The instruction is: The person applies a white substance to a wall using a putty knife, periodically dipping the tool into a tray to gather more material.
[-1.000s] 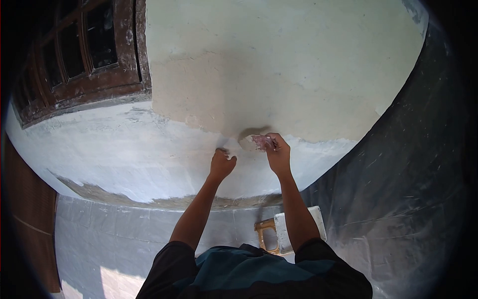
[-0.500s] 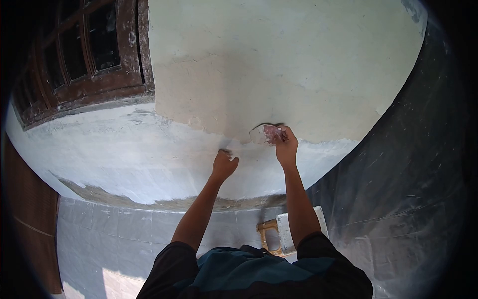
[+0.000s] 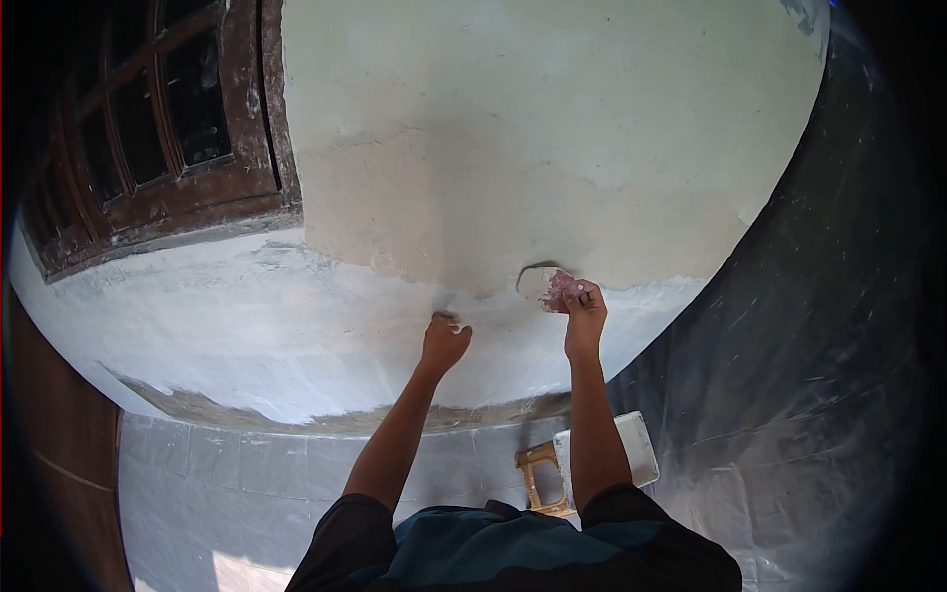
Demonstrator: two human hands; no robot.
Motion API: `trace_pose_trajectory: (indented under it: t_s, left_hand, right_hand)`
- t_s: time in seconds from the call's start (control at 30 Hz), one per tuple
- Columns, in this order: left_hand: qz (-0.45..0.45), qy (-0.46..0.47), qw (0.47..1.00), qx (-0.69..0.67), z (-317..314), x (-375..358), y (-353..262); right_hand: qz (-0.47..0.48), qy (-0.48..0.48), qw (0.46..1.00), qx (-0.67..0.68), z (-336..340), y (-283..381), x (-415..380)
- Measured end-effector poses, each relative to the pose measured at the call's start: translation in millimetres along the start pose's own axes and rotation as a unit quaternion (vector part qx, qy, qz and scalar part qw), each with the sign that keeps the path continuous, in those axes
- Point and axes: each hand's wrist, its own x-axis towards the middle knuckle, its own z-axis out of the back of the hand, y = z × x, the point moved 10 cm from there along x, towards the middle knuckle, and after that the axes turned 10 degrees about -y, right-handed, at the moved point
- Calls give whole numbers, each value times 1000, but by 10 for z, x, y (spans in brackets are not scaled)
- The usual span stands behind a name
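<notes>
My right hand (image 3: 586,314) pinches a flat putty spreader (image 3: 545,286) by its edge. The spreader is smeared white with a reddish patch, and it is held close against the wall, where the beige surface meets the white coat. To its left, my left hand (image 3: 447,345) is at the white-coated part of the wall (image 3: 326,335) with its fingers curled in. Whether anything is inside those fingers is hidden. A dark shadow lies just beyond its fingertips.
A brown wooden window (image 3: 148,128) is set in the wall at upper left. Below, grey sheeting (image 3: 237,464) covers the floor. A white tray (image 3: 639,449) rests beside a yellowish stool-like frame (image 3: 541,479), partly behind my right arm. Dark sheeting (image 3: 779,375) spreads on the right.
The view has tilted, so the wall sits lower in the picture. My right hand has moved slightly right and down with the spreader. My left hand has stayed almost in place on the wall.
</notes>
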Motion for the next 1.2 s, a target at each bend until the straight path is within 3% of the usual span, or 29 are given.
trace_pose_trajectory:
  t_s: [0.03, 0.1, 0.2, 0.4, 0.43, 0.53, 0.6, 0.67, 0.73, 0.83, 0.9, 1.13, 1.2]
  left_hand:
    - [3, -3, 1000, 9, -18, -8, 24]
    - [-1, -6, 1000, 11, -43, -6, 14]
    - [-3, 5, 1000, 20, -40, 1, 7]
    - [-3, 32, 999, 10, -3, -27, -10]
    - [0, 25, 1000, 4, 6, -19, -36]
    - [-12, 26, 999, 23, 2, -32, -49]
    - [-12, 36, 999, 24, -2, -9, -36]
    - [-10, 49, 998, 26, -3, -10, 7]
    - [5, 59, 998, -4, -17, 3, 26]
    - [-14, 48, 999, 14, -26, -1, 19]
    - [-14, 47, 999, 23, -38, -9, 3]
    - [4, 58, 998, 12, -19, 9, 32]
    - [-7, 54, 998, 15, -37, 13, 41]
  right_hand:
    - [3, 0, 1000, 0, -3, 11, -14]
    - [5, 94, 995, -22, -269, -32, -149]
    - [102, 149, 969, -168, -524, -193, -130]
    - [18, -9, 1000, 4, -13, 42, -41]
    - [22, -10, 1000, 5, -27, 36, -55]
    - [37, 108, 992, -48, -465, -69, -241]
    - [35, 116, 990, -73, -530, -246, -161]
    - [-5, 51, 999, 2, -275, -342, -44]
    - [-18, -9, 1000, -7, 66, -372, -28]
    - [-14, -7, 999, 38, 103, -354, -107]
    - [-14, 55, 998, -4, -155, -476, -181]
    - [-45, -25, 994, 94, 227, -561, -120]
    - [-37, 5, 995, 91, 49, -490, -149]
